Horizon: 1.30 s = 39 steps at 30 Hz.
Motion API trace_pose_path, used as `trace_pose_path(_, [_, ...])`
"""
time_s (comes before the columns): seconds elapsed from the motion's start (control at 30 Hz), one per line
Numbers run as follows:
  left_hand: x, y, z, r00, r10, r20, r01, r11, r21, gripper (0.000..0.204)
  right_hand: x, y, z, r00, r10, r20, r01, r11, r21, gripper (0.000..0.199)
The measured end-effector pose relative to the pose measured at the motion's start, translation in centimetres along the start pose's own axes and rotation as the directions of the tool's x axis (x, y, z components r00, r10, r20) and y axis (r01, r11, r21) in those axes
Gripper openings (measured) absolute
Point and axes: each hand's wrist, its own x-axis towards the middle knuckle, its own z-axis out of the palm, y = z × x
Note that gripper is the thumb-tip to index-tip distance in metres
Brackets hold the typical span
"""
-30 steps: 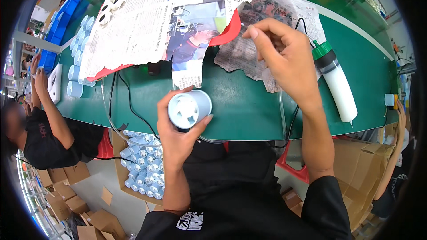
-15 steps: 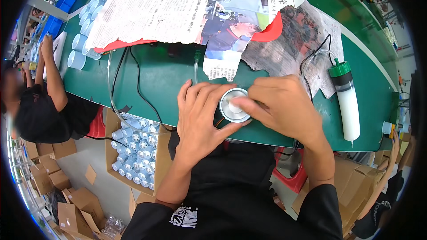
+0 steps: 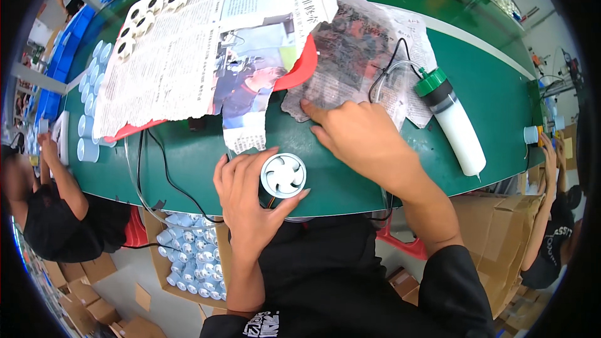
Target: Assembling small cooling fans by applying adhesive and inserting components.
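Observation:
My left hand is closed round a pale blue plastic cup near the bench's front edge. Seated in the cup's mouth, facing up, is a white disc with curved fan-like slots. Thin wires show beneath it. My right hand reaches forward over the edge of a stained sheet of newspaper. Its index finger is stretched out, the thumb stands apart, and nothing shows between them; whether the fingertip touches the paper I cannot tell. To its right lies a white-filled dispensing cartridge with a green cap.
A red tray covered with newspaper holds several white rings. Pale blue cups line the left side. Below stands a carton of cups. Hoses and black cables cross the green bench. Co-workers sit at both sides.
My right hand has left the cup's mouth and moved forward to the stained newspaper, uncovering the slotted disc. My left hand keeps its hold. The whole view has shifted.

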Motion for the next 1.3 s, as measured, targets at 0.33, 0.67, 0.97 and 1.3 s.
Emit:
trace_pose_path(0.33, [0.3,0.2,0.1,1.000,0.011,-0.017,-0.011,1.000,0.005,0.065,-0.6,-0.3,-1.2,0.995,0.060,0.075,-0.061,0.998,0.013,0.033])
trace_pose_path(0.67, [-0.5,-1.0,-0.6,0.987,0.117,-0.107,-0.127,0.988,-0.091,0.065,0.5,-3.0,-1.4,0.960,0.026,-0.277,0.118,0.862,0.492,0.013])
trace_pose_path(0.97, [-5.0,-6.2,-11.1,0.717,-0.365,-0.594,0.091,0.893,-0.440,0.069,0.8,-3.3,-0.2,0.949,-0.011,-0.314,0.167,0.864,0.474,0.010])
trace_pose_path(1.3, [-0.8,-25.2,-16.6,0.602,-0.455,-0.657,0.642,0.764,0.059,0.096,1.2,-3.1,0.4,0.945,-0.051,-0.323,0.207,0.859,0.469,0.010])
